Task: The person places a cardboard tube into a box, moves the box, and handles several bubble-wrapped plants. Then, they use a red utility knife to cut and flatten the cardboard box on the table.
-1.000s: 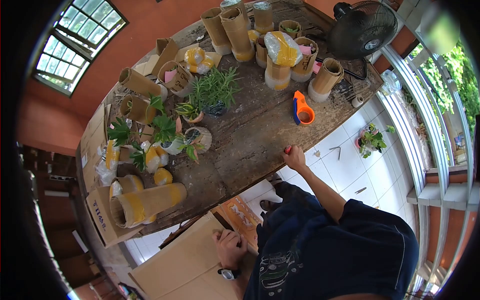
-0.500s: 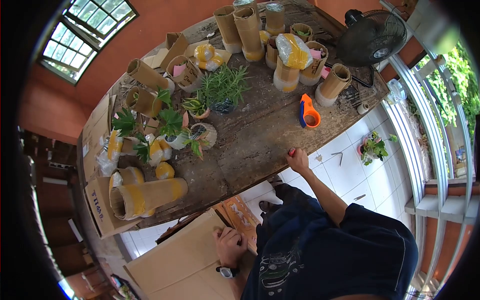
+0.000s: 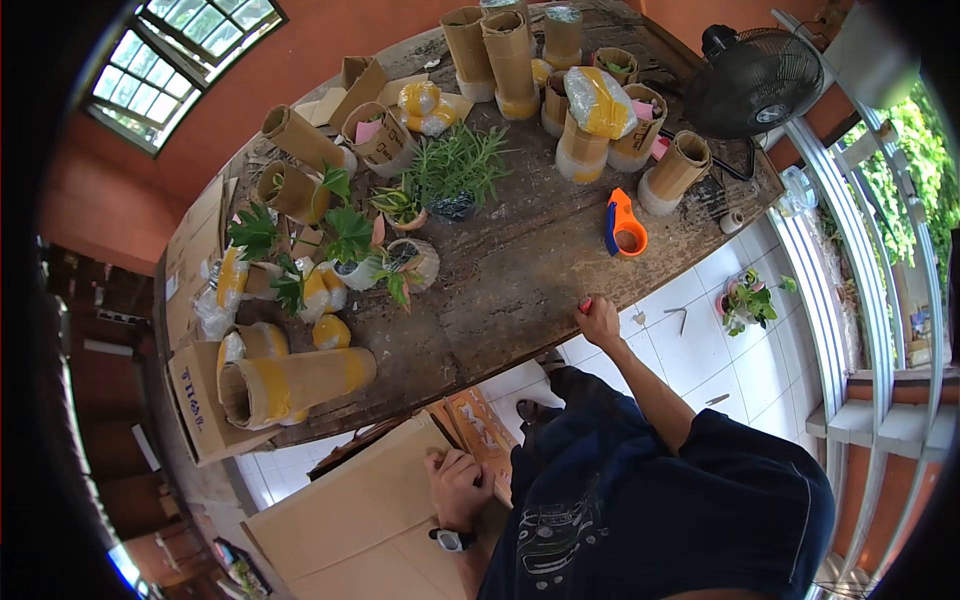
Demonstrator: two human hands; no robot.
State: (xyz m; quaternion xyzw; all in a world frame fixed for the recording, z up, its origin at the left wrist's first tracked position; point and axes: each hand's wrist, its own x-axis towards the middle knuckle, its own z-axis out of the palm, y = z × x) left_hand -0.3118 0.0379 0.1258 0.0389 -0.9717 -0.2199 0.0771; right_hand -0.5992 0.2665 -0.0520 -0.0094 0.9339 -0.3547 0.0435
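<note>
My left hand [image 3: 461, 488], with a watch [image 3: 452, 540] on its wrist, is curled closed over the large flat cardboard sheet [image 3: 350, 510]. Whatever its fingers hold is hidden. At the table's near edge, my right hand [image 3: 600, 322] is closed around a small red object [image 3: 585, 306], of which only the end shows. An orange and blue tape dispenser [image 3: 628, 238] lies on the wooden table [image 3: 500, 300], beyond my right hand.
Cardboard tubes [image 3: 508, 70] stand at the back, and a taped tube [image 3: 310, 385] lies at the left. Potted plants [image 3: 460, 170] and wrapped bundles [image 3: 332, 332] are on the table. A black fan [image 3: 755, 80] stands at the far right. Another potted plant [image 3: 748, 300] is on the tiled floor.
The dark stick that showed above my left fist is out of sight. The table's contents appear shifted slightly right as the view moves. My right hand stays at the table edge.
</note>
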